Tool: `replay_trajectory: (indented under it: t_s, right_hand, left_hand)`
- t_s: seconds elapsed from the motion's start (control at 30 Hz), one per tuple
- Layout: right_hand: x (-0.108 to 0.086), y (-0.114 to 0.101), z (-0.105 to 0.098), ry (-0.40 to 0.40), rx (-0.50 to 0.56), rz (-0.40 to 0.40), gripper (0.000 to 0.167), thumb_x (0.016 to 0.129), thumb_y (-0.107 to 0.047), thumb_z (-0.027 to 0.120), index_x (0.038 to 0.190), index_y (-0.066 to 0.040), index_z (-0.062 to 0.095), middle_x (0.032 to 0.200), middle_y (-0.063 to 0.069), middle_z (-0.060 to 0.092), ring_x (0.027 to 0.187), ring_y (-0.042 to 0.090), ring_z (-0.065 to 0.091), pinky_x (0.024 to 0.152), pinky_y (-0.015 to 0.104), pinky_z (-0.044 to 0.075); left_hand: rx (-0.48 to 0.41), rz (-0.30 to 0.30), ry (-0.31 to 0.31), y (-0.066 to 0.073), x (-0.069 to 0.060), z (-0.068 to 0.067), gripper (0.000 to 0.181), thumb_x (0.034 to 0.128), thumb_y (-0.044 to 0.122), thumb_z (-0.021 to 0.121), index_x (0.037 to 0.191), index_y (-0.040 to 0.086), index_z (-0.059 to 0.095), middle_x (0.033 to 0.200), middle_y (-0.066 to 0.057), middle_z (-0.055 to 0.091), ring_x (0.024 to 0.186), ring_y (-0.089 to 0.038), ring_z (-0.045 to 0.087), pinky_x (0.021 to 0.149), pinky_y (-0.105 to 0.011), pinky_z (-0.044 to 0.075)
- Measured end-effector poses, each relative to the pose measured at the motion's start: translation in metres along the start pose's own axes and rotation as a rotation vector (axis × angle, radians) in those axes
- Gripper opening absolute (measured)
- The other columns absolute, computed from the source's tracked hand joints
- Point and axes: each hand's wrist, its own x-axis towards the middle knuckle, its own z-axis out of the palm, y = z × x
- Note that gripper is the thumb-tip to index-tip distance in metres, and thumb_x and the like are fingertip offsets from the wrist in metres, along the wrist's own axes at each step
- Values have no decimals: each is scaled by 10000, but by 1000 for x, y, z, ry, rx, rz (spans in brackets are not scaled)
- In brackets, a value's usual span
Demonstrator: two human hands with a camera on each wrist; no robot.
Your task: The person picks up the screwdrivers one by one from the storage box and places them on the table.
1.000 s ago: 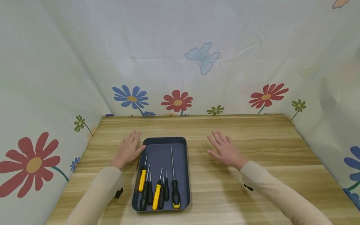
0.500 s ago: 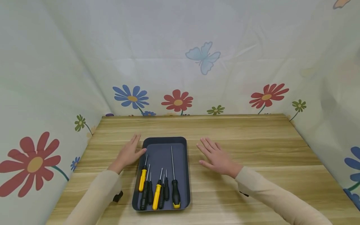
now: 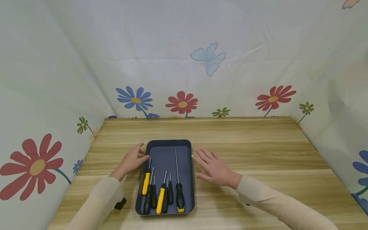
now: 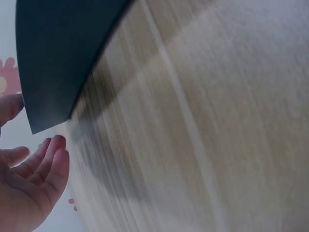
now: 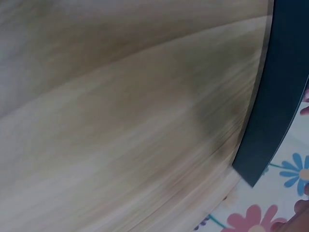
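A dark grey rectangular tray [image 3: 162, 156] lies on the table with several screwdrivers in it. Two have yellow handles, a left one [image 3: 145, 184] and a middle one [image 3: 160, 201]; a long black screwdriver [image 3: 180, 196] with a yellow end lies at the right. My left hand [image 3: 130, 161] is at the tray's left side, its thumb at the rim and its other fingers loosely bent outside. In the left wrist view those fingers [image 4: 55, 166] sit below the tray's corner, apart from its wall [image 4: 63, 58]. My right hand [image 3: 215, 169], fingers extended, is beside the right rim; contact is unclear.
The wood-grain table [image 3: 258, 143] extends right of and behind the tray. A white flower-printed cloth [image 3: 161, 38] encloses its back and sides. A black wrist-worn piece [image 3: 120, 203] shows under the left sleeve.
My right hand has moved left and toward me, up to the tray's right side. My left hand has drawn slightly nearer to me and its fingers have bent. The tray stays in place.
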Motion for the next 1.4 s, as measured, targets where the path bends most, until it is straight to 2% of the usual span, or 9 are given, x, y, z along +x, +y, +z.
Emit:
replay_trajectory:
  t_s: [0.17, 0.37, 0.47, 0.6, 0.73, 0.87, 1.0, 1.2, 1.4]
  right_hand:
    - [2, -10, 0, -22, 14, -23, 656, 897, -553, 299, 1414, -162, 197, 1478, 78, 133, 1354, 273, 139, 1017, 516, 249]
    - [4, -20, -2, -57, 57, -40, 659, 890, -569, 294, 1412, -176, 205, 1477, 74, 149, 1352, 273, 151, 1022, 523, 240]
    - [5, -25, -3, -78, 77, -49, 664, 887, -579, 278, 1409, -174, 215, 1475, 81, 158, 1351, 270, 155, 1025, 518, 240]
    - [6, -32, -4, -108, 115, -70, 650, 890, -572, 282, 1395, -163, 262, 1475, 80, 155, 1354, 260, 146, 1031, 508, 238]
    - [8, -39, -3, -116, 134, -110, 601, 897, -544, 315, 1336, -139, 381, 1445, 101, 243, 1343, 265, 187, 1029, 505, 244]
    - [11, -45, 2, -122, 91, -146, 563, 903, -541, 298, 1255, -138, 473, 1392, 92, 353, 1318, 262, 256, 1012, 503, 273]
    - [14, -51, 5, -111, 49, -168, 495, 904, -505, 351, 1190, -141, 526, 1323, 78, 445, 1275, 257, 335, 998, 504, 293]
    - [18, -58, 8, -72, -10, -173, 382, 878, -437, 453, 1096, -153, 583, 1116, 23, 578, 1109, 197, 480, 975, 476, 326]
    - [21, -66, 14, -82, -26, -127, 345, 855, -434, 486, 1019, -163, 623, 959, -23, 614, 949, 141, 527, 976, 453, 333]
  left_hand:
    - [-78, -81, -21, 4, -4, -2, 556, 852, 271, 570, 1281, -13, 362, 1023, -200, 583, 860, -274, 576, 703, -387, 474]
    - [-253, -150, -81, 3, -5, 0, 440, 847, 216, 581, 1174, -48, 452, 950, -201, 607, 612, -170, 564, 559, -337, 495]
    - [-311, -179, -103, 3, -6, 1, 402, 840, 194, 590, 1135, -53, 474, 924, -179, 621, 571, -137, 543, 542, -328, 499]
    - [-347, -205, -124, 4, -8, 1, 380, 836, 178, 590, 1116, -50, 474, 902, -153, 619, 582, -124, 533, 547, -314, 499]
    - [-376, -212, -134, 6, -10, 1, 360, 839, 142, 580, 1111, -62, 462, 882, -161, 606, 576, -123, 524, 542, -309, 494]
    - [-405, -228, -145, 6, -11, 1, 354, 846, 123, 571, 1123, -64, 456, 873, -161, 600, 568, -109, 520, 540, -294, 489]
    - [-429, -245, -154, 5, -10, 0, 358, 847, 122, 573, 1128, -64, 453, 865, -151, 597, 572, -106, 526, 544, -280, 488]
    - [-447, -261, -169, 4, -8, -1, 387, 849, 132, 575, 1149, -75, 443, 860, -128, 582, 599, -103, 526, 578, -285, 502]
    - [-464, -269, -184, 3, -7, 0, 405, 861, 132, 559, 1174, -88, 424, 850, -94, 555, 606, -101, 514, 574, -263, 497]
